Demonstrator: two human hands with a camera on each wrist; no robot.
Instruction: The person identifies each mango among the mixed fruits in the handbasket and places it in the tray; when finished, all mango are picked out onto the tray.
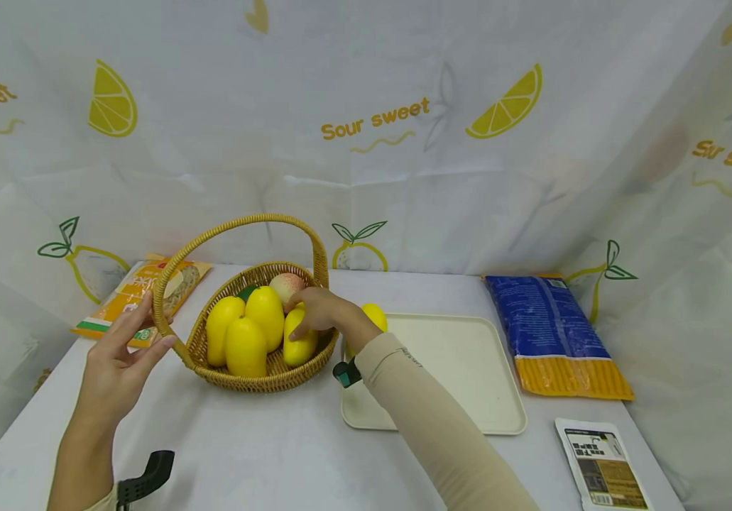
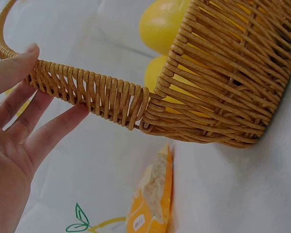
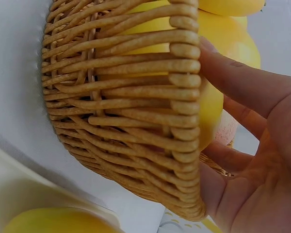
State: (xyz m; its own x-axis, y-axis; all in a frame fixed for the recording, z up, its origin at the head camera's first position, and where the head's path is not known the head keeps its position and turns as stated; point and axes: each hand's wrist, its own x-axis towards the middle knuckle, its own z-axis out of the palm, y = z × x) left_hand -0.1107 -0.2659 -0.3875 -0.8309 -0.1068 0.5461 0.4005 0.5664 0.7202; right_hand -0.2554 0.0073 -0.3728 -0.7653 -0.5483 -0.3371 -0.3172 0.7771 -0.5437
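A woven wicker basket (image 1: 257, 384) with a tall arched handle (image 1: 238, 225) stands left of centre in the head view. My left hand (image 1: 113, 372) holds the handle's left side between thumb and fingers; the left wrist view shows the thumb (image 2: 19, 68) over its edge. Over the basket's right rim reaches my right hand (image 1: 322, 310), its thumb and fingers around a yellow mango (image 1: 299, 346). Several more mangoes (image 1: 246, 348) lie inside, with a pinkish peach (image 1: 286, 285) and a dark green piece (image 1: 247, 292) behind them. In the right wrist view, the rim partly hides the gripped mango.
Right of the basket lies a cream tray (image 1: 449, 362) with a yellow fruit (image 1: 375, 316) at its left end, partly behind the right forearm. A blue-and-orange bag (image 1: 551, 337) and a white pouch (image 1: 603, 465) lie farther right. An orange packet (image 1: 129, 298) is behind the left hand.
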